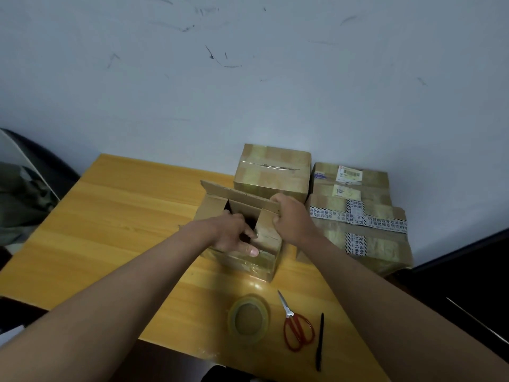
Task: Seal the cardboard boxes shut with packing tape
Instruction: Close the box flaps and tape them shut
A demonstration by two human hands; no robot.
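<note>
Yellow worktop against grey wall: open box sitting centre; left hand curling fingers over near flap, right hand gripping right flap; advisable folding flaps flush before reaching for tape roll

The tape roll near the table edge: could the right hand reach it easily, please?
Probably yes. The tape roll lies bare on the table, nothing over it, but the right hand grips a flap of the open box and must release first.
</note>
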